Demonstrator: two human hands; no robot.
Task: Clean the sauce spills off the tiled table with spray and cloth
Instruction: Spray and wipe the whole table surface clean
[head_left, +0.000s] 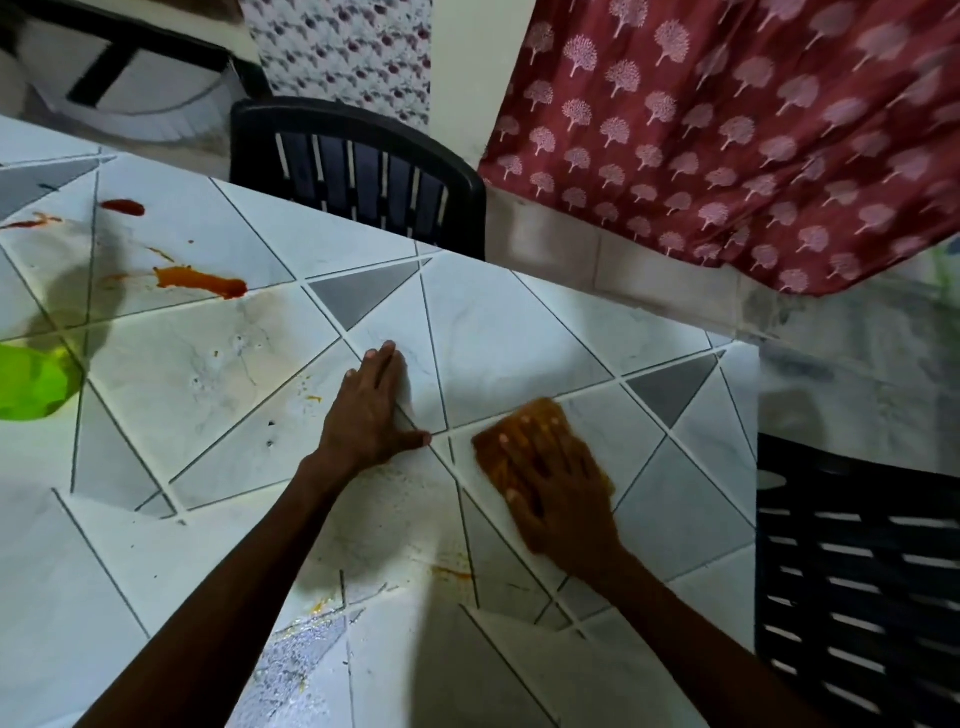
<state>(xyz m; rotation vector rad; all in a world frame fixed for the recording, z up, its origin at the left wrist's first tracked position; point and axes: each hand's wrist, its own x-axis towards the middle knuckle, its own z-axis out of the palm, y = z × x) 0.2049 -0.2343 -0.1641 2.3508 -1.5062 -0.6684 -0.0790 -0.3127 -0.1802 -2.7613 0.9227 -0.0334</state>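
Cloth is pressed under flat-fingered right grip, left grip laid flat, empty, on surface; far sauce spills are left uncleaned, roughly half judged done.

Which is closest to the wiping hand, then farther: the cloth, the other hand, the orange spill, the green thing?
1. Cloth, under the right hand.
2. Left hand, just left.
3. Orange spill, farther left.
4. Green thing, left edge.

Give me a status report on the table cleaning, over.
Left hand flat on tiled table. Right hand pressing orange cloth, blurred. Sauce spills far left unwiped, green object beside them.
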